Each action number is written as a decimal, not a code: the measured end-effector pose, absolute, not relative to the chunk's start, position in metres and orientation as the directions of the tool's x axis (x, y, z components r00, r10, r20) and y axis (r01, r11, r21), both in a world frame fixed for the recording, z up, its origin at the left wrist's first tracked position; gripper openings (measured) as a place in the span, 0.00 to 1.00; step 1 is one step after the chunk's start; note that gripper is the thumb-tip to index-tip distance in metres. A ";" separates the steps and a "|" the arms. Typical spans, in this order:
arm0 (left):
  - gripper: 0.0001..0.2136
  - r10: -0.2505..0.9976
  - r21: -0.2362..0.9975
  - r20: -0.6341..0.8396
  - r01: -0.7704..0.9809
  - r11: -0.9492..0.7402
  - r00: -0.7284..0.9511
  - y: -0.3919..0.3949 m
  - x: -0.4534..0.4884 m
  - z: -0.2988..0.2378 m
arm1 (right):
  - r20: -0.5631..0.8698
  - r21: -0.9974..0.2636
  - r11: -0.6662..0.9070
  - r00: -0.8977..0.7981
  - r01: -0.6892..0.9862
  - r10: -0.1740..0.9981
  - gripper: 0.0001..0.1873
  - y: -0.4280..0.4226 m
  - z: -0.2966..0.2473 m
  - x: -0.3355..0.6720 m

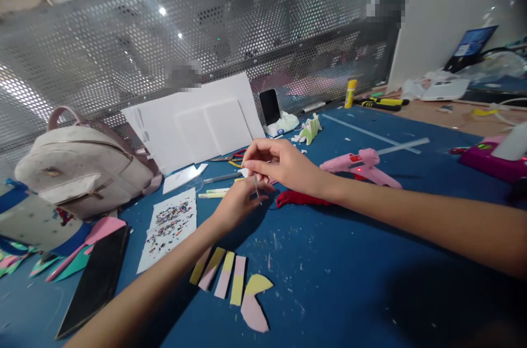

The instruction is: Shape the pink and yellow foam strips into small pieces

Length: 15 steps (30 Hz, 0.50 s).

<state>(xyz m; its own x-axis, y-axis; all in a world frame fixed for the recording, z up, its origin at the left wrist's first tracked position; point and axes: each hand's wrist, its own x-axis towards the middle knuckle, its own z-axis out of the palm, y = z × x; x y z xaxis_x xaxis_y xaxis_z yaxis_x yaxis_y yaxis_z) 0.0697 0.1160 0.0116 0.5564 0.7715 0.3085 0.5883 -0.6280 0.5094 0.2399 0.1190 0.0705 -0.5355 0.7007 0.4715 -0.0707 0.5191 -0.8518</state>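
Note:
My left hand (236, 202) and my right hand (278, 164) meet above the middle of the blue table (349, 260). Both are pinched together on a thin, small grey strip (256, 187) that I cannot name; it hangs between the fingertips. A red piece (298, 198) lies on the table just under my right wrist. A pink glue gun (358, 167) with a small red light rests right behind that hand. Several pink-and-yellow foam strips (228, 276) and a curved pink-and-yellow piece (255, 301) lie near my left forearm.
A beige backpack (82, 167) sits at the left, white sheets (197, 123) lean on the perforated metal wall, and a sheet strewn with glitter bits (171, 222) lies nearby. A black phone (96, 282) is at front left. A yellow glue stick (350, 93) stands at the back.

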 end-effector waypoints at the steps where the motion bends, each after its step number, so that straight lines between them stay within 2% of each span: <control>1: 0.09 0.761 0.502 0.298 0.584 -0.638 0.576 0.119 0.071 0.009 | 0.480 -0.846 0.529 -0.529 -0.067 0.700 0.05 0.119 0.072 0.240; 9: 0.05 0.718 0.474 0.275 0.560 -0.680 0.640 0.127 0.076 0.003 | 0.501 -0.837 0.540 -0.522 -0.091 0.690 0.05 0.123 0.068 0.241; 15: 0.05 0.762 0.524 0.304 0.568 -0.635 0.572 0.115 0.066 0.019 | 0.475 -0.850 0.522 -0.529 -0.069 0.703 0.05 0.125 0.064 0.241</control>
